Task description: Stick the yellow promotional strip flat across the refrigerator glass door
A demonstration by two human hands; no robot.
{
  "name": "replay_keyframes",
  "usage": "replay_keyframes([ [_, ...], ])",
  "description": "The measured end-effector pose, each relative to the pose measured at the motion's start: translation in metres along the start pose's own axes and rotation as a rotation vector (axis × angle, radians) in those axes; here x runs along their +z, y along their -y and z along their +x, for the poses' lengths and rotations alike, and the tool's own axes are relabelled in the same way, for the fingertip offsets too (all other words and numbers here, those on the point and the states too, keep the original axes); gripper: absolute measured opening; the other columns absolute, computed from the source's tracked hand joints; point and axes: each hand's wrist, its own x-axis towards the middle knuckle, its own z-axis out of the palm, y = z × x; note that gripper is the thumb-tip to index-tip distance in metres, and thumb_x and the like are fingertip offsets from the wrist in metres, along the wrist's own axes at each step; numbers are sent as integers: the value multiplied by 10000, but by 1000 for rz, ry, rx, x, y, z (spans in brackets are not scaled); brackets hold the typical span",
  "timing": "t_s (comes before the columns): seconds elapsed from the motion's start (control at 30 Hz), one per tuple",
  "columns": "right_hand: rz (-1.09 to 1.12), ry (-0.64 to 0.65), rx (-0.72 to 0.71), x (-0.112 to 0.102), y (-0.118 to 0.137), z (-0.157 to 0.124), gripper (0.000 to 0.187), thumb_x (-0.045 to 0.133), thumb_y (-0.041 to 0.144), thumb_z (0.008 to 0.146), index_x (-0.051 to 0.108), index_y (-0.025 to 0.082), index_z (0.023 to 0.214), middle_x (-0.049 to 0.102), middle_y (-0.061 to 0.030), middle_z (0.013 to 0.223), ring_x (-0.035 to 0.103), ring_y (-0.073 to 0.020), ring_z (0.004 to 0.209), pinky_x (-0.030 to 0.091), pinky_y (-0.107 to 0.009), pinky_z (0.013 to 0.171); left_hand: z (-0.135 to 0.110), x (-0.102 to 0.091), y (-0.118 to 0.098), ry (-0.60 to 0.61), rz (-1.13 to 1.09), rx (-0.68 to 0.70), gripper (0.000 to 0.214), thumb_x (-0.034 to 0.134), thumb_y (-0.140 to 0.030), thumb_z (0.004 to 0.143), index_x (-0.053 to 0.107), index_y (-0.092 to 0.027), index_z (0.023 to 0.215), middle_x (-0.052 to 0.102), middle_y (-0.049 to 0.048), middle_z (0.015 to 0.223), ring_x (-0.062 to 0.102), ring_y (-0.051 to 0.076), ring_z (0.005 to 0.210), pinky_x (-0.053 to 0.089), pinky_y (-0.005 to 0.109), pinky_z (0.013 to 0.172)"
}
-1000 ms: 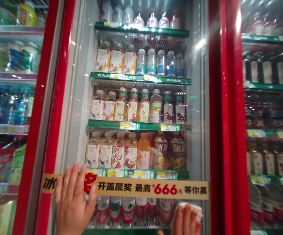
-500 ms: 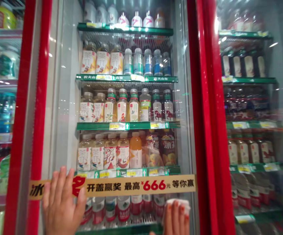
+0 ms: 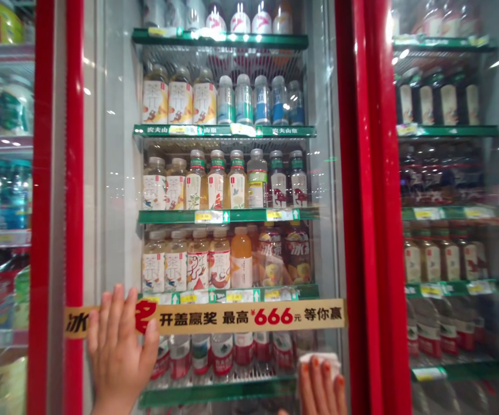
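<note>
My left hand (image 3: 122, 349) lies flat against the glass door (image 3: 113, 144) of a drinks cooler, its fingers stretched upward. Those fingers cover part of a gold printed strip (image 3: 189, 317) that runs across the door. Lower right, my right hand (image 3: 322, 387) presses a folded white cloth (image 3: 318, 358) to the same glass; whether it is fabric or paper I cannot tell. The cloth sits just below the strip's right end, partly hidden under the fingers. Behind the glass stand rows of bottled drinks (image 3: 198, 268).
Red frames edge the door at left (image 3: 74, 173) and right (image 3: 364, 219). A neighbouring cooler section with dark bottles (image 3: 426, 104) stands to the right. Shelves with blue bottles (image 3: 1, 196) are at the left. Green shelf edges (image 3: 227, 216) carry price tags.
The view has shifted slightly, so the strip and shelves sit a little higher. My right hand with the cloth has slid slightly down and right against the door. My left hand stays flat.
</note>
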Motion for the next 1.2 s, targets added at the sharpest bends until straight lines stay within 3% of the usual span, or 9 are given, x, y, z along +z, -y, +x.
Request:
replay_keyframes([
  [0.1,59,161,271,-15,-24,67,905,400,557,1075,50,54,1740,67,-244,1809,9,-431,1696,316,-762,1267,0,1,3,2,12,3,829,574,-295,1010,199,-314,1749,217,59,1829,217,329,1695,163,619,1403],
  [0.2,111,147,303,-21,-2,126,939,369,594,1069,10,38,1735,14,-258,1814,1,-452,1697,271,-786,1270,-1,2,5,2,15,0,842,584,-293,1001,199,-308,1750,220,61,1827,220,324,1695,167,613,1403],
  [0.37,127,50,-67,-8,59,56,1035,474,694,979,142,83,1746,257,-185,1788,92,-397,1704,188,-672,1359,-2,2,4,-19,9,13,830,581,-287,998,219,-293,1746,237,61,1822,225,305,1697,167,589,1404],
  [0.47,66,80,25,-3,42,3,1004,558,604,972,95,196,1764,280,-139,1787,111,-421,1695,269,-716,1321,-1,2,4,-29,6,20,814,566,-284,1004,227,-283,1744,242,53,1822,231,296,1696,155,563,1408],
  [0.63,129,226,369,-11,-23,75,911,320,590,1083,-69,90,1737,-91,-235,1814,-30,-500,1683,250,-854,1231,0,2,4,-40,14,26,797,559,-306,1018,230,-268,1743,260,64,1816,241,295,1694,171,555,1402],
  [0.73,178,187,391,-11,-8,128,910,304,578,1089,-105,72,1726,-159,-244,1801,-103,-487,1680,208,-853,1242,-2,3,5,-43,16,22,786,554,-315,1025,236,-259,1741,282,78,1808,242,286,1694,174,547,1402],
  [0.87,136,175,-21,-21,41,102,985,459,646,1031,116,55,1739,102,-231,1817,34,-400,1707,202,-673,1345,-4,4,8,-22,7,12,783,548,-319,1025,234,-255,1739,321,109,1792,240,291,1696,184,568,1396],
  [1.0,152,117,-370,-40,34,43,874,543,693,979,351,256,1711,289,-34,1805,136,-246,1707,172,-417,1394,-5,4,10,-8,0,-9,717,494,-298,1027,298,-227,1713,398,146,1753,268,293,1687,211,586,1385],
  [1.2,137,123,-131,-30,-7,100,882,485,524,1064,168,26,1720,34,-229,1822,-25,-344,1712,167,-568,1377,-3,3,6,43,13,-48,635,462,-295,1010,434,-139,1626,413,194,1736,245,298,1695,157,579,1395],
])
